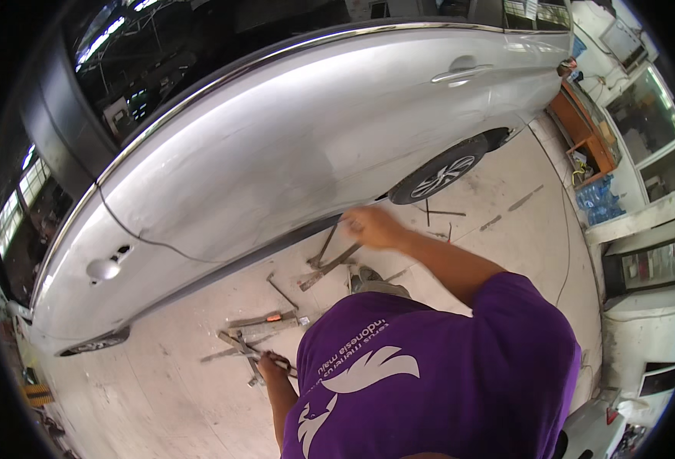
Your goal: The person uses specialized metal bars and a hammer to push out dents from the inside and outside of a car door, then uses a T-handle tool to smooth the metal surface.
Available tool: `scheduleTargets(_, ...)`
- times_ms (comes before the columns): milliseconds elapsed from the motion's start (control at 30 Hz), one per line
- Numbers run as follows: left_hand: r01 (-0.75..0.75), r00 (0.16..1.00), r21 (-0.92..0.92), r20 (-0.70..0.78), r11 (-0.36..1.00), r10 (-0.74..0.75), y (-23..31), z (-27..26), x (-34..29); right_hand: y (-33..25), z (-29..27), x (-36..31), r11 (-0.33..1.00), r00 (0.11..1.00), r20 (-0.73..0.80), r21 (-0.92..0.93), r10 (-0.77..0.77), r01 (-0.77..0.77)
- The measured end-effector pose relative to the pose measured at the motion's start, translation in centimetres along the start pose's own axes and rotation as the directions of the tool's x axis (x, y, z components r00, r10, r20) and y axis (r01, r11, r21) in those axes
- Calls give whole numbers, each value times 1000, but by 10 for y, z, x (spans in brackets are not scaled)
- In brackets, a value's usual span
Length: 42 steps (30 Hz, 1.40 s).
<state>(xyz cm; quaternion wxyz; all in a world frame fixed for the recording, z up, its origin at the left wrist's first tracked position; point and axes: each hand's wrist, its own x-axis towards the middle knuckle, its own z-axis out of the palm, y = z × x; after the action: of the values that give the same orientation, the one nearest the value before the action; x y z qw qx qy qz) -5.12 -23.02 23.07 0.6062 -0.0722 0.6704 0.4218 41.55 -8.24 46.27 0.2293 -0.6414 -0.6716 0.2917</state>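
A silver car door panel [299, 145] fills the view ahead of me, with a duller grey patch in its middle. My right hand [372, 227] is by the door's lower edge, blurred, its fingers curled; whatever they hold, if anything, is hard to make out. A dark rod [327, 243] slants down close to its fingertips. Low on the left, my left hand [274, 364] is closed round a metal bar [239, 346] above the floor. Beside it lie several flat bars and a tool with an orange part [274, 317].
A front door handle recess [104, 269] and a hanging cable [154, 242] are on the panel's left. The rear wheel [438, 177] stands to the right, with thin rods [429, 213] on the floor nearby. Against the right wall are an orange-brown cabinet [586, 126] and blue plastic bottles [599, 200].
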Motion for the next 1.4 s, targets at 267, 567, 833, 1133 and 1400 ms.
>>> scheduleTargets(267,146,963,494,-269,857,-9,-88,-35,-51,100,-252,36,803,593,-689,-584,-417,-115)
scheduleTargets(567,76,964,358,-266,931,24,-146,45,-133,139,-314,79,585,747,-344,-808,-568,73)
scheduleTargets(833,133,943,391,-334,911,6,-208,31,-189,125,-306,87,619,738,-403,-785,-541,25)
scheduleTargets(1133,-32,951,567,-236,823,200,-355,-85,-226,101,-283,8,608,751,-489,-780,-445,-149)
scheduleTargets(1400,-142,977,989,146,-36,157,-570,-213,-235,45,-194,-185,454,459,-493,-868,-739,-200)
